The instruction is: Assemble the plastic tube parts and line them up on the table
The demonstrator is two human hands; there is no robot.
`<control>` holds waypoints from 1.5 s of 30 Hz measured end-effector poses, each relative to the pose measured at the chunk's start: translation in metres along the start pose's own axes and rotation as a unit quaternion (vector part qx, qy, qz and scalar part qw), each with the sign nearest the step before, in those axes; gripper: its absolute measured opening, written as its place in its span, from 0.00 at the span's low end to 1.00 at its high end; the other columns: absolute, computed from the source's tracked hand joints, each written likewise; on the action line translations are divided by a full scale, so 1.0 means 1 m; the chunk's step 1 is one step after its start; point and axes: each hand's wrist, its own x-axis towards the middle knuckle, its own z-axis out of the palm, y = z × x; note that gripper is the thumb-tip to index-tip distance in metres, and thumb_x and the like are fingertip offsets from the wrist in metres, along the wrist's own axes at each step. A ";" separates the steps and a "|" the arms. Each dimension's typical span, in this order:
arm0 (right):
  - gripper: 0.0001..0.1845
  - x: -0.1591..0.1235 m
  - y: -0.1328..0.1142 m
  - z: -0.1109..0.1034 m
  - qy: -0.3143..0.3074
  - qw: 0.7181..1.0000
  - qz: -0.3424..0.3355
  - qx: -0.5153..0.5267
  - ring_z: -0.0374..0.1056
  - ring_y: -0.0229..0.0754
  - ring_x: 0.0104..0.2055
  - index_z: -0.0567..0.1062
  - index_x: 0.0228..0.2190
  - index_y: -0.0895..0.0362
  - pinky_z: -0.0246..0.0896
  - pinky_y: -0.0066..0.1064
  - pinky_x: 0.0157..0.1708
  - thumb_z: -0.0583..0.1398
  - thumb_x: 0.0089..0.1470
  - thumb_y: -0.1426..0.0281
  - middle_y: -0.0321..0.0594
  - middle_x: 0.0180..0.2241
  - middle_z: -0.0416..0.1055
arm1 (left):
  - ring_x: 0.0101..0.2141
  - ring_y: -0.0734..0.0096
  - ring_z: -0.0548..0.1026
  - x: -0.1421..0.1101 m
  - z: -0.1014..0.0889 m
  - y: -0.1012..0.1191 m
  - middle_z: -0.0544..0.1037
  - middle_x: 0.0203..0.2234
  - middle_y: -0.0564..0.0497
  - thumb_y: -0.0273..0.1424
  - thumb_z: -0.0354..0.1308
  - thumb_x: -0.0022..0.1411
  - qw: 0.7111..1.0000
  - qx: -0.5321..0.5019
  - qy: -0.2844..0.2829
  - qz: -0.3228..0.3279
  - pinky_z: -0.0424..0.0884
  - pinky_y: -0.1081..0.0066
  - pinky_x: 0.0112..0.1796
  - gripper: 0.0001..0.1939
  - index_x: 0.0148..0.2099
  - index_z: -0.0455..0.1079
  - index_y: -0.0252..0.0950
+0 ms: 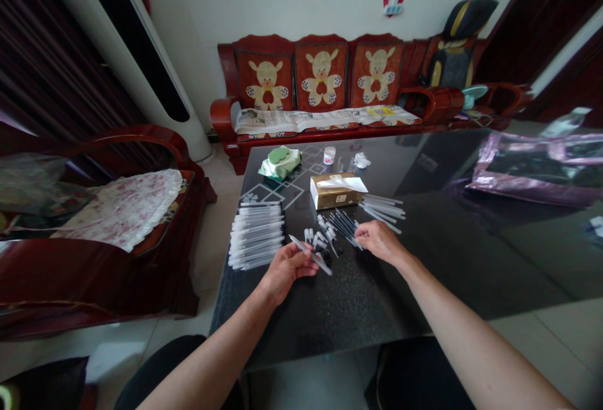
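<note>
My left hand (294, 265) pinches a whitish, translucent pen barrel (311, 255), tilted with its pointed end toward the upper left. My right hand (377, 242) has its fingertips closed at the near ends of several thin dark pen refills (346, 225); the exact grip is partly hidden by the fingers. Between the hands lie small white pen caps (320, 238) and some small black pieces. Left of my left hand, many whitish pens (257, 234) lie side by side in a stack. Beyond my right hand, several loose translucent tubes (384, 210) are fanned out.
On the dark glossy table (443, 234) stand a gold tissue box (336, 196), a green wipes pack (280, 162), a small white cup (329, 155) and a crumpled tissue (362, 160). A pink-edged plastic bag (537, 168) lies at right. A wooden sofa (320, 127) stands behind.
</note>
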 end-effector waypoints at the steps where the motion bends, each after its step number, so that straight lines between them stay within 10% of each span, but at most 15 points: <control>1: 0.09 -0.001 -0.004 0.002 -0.011 1.000 -0.017 0.013 0.70 0.40 0.26 0.80 0.26 0.56 0.55 0.27 0.27 0.58 0.48 0.72 0.37 0.21 0.74 | 0.27 0.73 0.76 0.000 0.000 0.000 0.79 0.30 0.44 0.32 0.64 0.55 1.000 0.000 0.002 0.000 0.74 0.74 0.30 0.13 0.41 0.68 0.31; 18: 0.04 -0.006 -0.024 0.022 -0.017 0.993 -0.031 0.110 0.68 0.38 0.23 0.74 0.27 0.58 0.60 0.28 0.27 0.58 0.48 0.73 0.35 0.20 0.71 | 0.27 0.72 0.77 0.004 -0.003 0.001 0.79 0.29 0.45 0.33 0.65 0.54 1.000 -0.011 0.018 0.017 0.74 0.74 0.30 0.14 0.40 0.68 0.31; 29: 0.13 -0.032 -0.063 0.032 -0.132 0.800 0.068 0.581 0.73 0.41 0.22 0.74 0.33 0.63 0.69 0.33 0.23 0.63 0.43 0.70 0.41 0.25 0.76 | 0.29 0.70 0.78 0.004 -0.003 0.005 0.79 0.29 0.47 0.33 0.66 0.52 0.995 -0.040 0.069 0.064 0.75 0.71 0.33 0.15 0.40 0.68 0.32; 45: 0.13 -0.034 -0.072 0.035 -0.129 0.779 0.065 0.610 0.74 0.43 0.24 0.72 0.34 0.62 0.70 0.35 0.25 0.64 0.44 0.70 0.41 0.25 0.76 | 0.29 0.69 0.78 0.005 -0.004 0.006 0.79 0.28 0.48 0.31 0.65 0.53 0.992 -0.050 0.085 0.078 0.75 0.71 0.34 0.14 0.40 0.68 0.32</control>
